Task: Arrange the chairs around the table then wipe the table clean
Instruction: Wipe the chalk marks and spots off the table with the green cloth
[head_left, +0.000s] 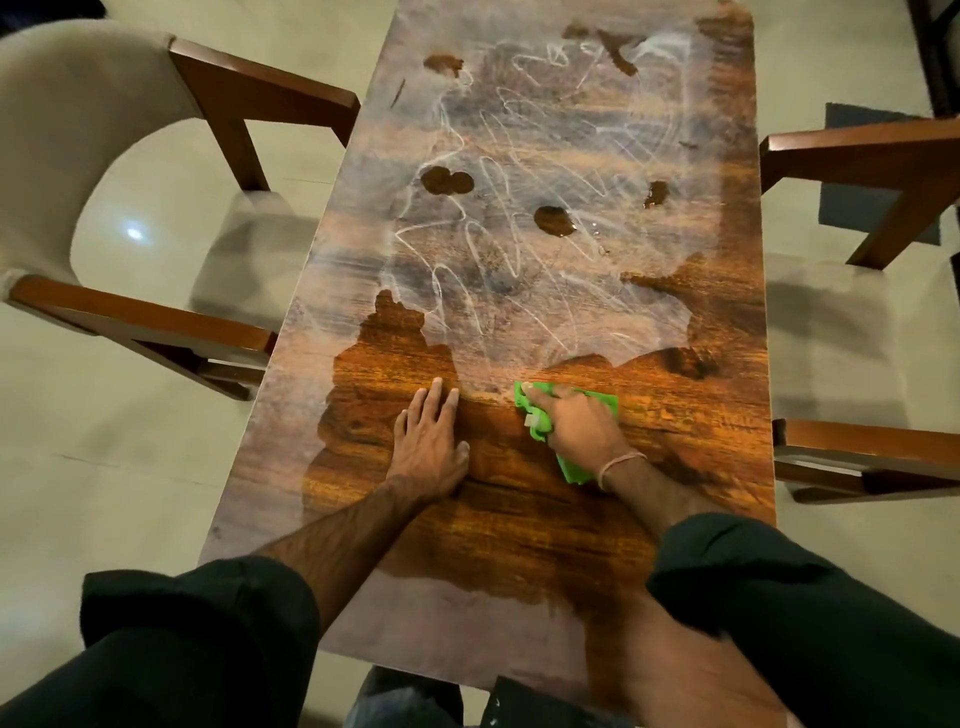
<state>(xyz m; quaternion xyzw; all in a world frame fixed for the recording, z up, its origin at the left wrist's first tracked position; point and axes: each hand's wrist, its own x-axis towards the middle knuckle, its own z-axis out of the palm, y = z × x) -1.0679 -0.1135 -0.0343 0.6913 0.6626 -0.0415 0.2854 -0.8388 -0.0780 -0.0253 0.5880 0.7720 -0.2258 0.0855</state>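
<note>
left grip: left hand (431, 441) flat on bench (519, 530), fingers straight, nothing held; likely a brace for the forward lean.
right grip: right hand (571, 426) near the left, at its 3 o'clock, fingers curled round bunched green cloth (540, 428), pressing it to the wood; bunched probably for firmer rubbing.
cloth place: on bench's near half, right at the border of clean and dusty areas.
near bench: dark glossy wood, looks wiped.
far bench: toward 12 o'clock, pale film with white scribbles (545, 156) and a few dark wet-looking spots (553, 218); not yet wiped.
chairs: left armchair (78, 130) at 10 o'clock, right armchair (857, 150) at 2 o'clock, seats just beside the long edges; arranging looks done.
step: wiping, under half done by my guess.
risk: spots may smear.
</note>
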